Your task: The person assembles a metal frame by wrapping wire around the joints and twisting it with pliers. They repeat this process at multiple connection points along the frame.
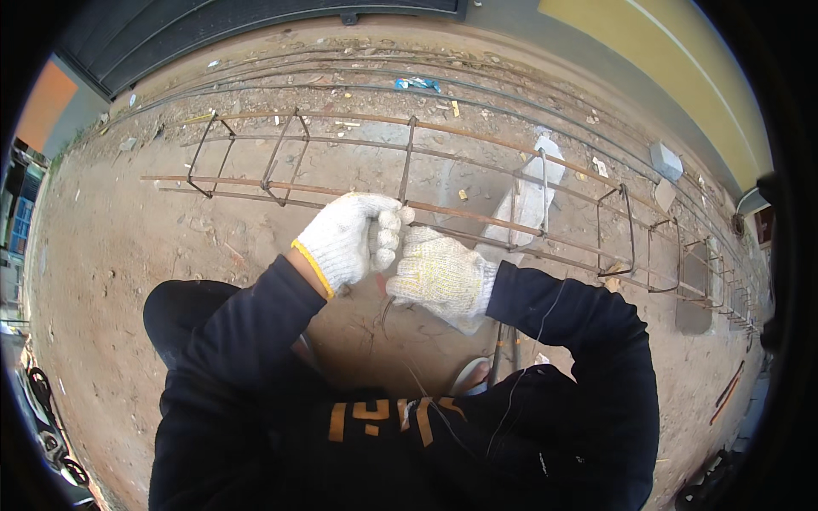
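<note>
A long cage of rusty reinforcing bars [460,209] with square stirrups stretches across the ground in front of me. My left hand [348,238], in a white knit glove with a yellow cuff, is closed against the near bar. Its curled fingertips meet beside the joint of a stirrup [407,162]; whatever they pinch is hidden. Just right of it and a little nearer, my right hand [443,277] forms a fist in a yellowish-white knit glove, back of the hand up. A thin dark wire [385,313] shows below its finger side, but the contents of the fist are hidden.
Under the cage lies a pale flat slab [532,192]. A grey block [666,162] sits by the wall at the far right. Long bars [341,85] run behind, near a blue wrapper [417,84]. My foot in a sandal [471,375] is close below my hands.
</note>
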Tool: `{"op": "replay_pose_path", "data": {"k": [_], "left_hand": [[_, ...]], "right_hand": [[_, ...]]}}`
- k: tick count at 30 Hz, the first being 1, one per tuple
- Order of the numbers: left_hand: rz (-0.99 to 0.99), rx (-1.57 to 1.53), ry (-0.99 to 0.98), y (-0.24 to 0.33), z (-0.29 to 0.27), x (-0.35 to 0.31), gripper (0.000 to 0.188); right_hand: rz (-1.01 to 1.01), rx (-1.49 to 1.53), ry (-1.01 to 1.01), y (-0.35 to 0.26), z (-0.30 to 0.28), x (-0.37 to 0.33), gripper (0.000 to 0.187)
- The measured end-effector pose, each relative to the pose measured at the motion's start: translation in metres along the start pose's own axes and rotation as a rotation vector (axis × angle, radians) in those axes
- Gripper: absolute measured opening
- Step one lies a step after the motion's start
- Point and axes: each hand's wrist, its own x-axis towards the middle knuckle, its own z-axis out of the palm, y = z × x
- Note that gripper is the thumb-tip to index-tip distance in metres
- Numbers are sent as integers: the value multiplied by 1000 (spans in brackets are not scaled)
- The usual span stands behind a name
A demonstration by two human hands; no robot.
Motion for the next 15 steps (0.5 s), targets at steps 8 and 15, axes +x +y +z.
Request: {"op": "replay_pose_path", "data": {"k": [8,15], "left_hand": [[362,2721,-243,46,63,9,27],[-135,2205,257,59,102,6,40]], "right_hand": [[453,431,473,19,166,117,41],[288,-2,444,-28,69,92,53]]}}
